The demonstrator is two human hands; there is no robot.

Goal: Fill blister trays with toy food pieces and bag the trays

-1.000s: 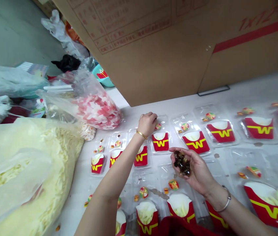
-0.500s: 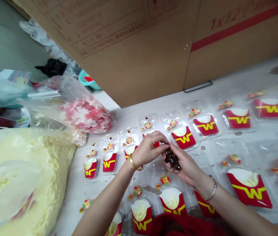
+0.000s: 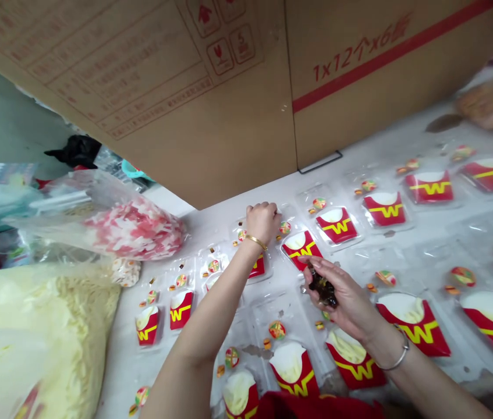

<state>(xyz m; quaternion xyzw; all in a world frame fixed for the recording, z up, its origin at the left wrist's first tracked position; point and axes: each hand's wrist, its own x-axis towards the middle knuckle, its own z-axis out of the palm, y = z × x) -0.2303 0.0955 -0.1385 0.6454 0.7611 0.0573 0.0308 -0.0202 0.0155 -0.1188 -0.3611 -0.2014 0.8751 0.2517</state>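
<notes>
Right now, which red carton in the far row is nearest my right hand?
The carton between your left hand and right hand; the row's other cartons lie farther from the latter.

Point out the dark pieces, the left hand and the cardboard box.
Dark pieces (image 3: 323, 292): head view, middle of the clump.
Left hand (image 3: 262, 222): head view, back of the hand.
Cardboard box (image 3: 246, 110): head view, middle of printed side.

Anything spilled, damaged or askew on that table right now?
The dark blotch on the white table, near the cardboard box, looks odd against the pale surface; stain or wear, I can't tell. One fries carton, just beyond the right hand, sits more crooked than its neighbours.
</notes>
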